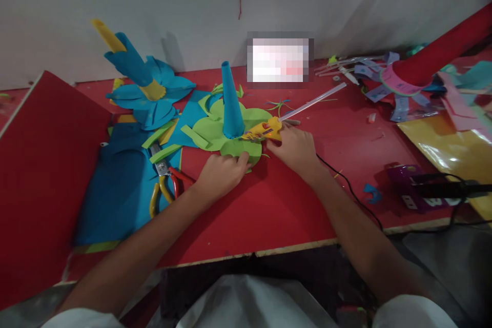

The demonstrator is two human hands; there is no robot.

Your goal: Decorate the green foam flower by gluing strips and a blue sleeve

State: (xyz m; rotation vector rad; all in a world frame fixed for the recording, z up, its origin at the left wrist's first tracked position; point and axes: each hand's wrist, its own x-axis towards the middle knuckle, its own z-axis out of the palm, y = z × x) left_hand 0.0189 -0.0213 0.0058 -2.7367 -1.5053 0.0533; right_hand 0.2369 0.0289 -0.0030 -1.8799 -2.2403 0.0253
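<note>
Currently, the green paper flower (207, 128) lies flat near the middle of the red worktop (253, 220), its petals spread, with a blue cone (232, 107) standing on its centre. The cone's long axis is close to upright, wide end down, the narrow tip leaning a little to the left. The person's left hand (225, 174) is closed, fingers curled onto the near petal's edge. The right hand (295, 148) grips a yellow glue gun (269, 128), whose nozzle points left at the foot of the cone; whether the tip touches the paper cannot be told. Out of the gun's back runs a clear glue stick (315, 101), slanting away to the right. Behind and to the left, a blue flower (172, 87) carries a blue tube (134, 67) that tilts up and leftward, and a yellow roll (108, 36) sits in the tube's upper mouth, continuing the same line. Pliers (161, 168) rest on a blue sheet (109, 189), handles toward the person, partly under green strips (167, 153). On the right, a black plug (442, 189) lies over a purple box (400, 179), whose contents are hidden.
</note>
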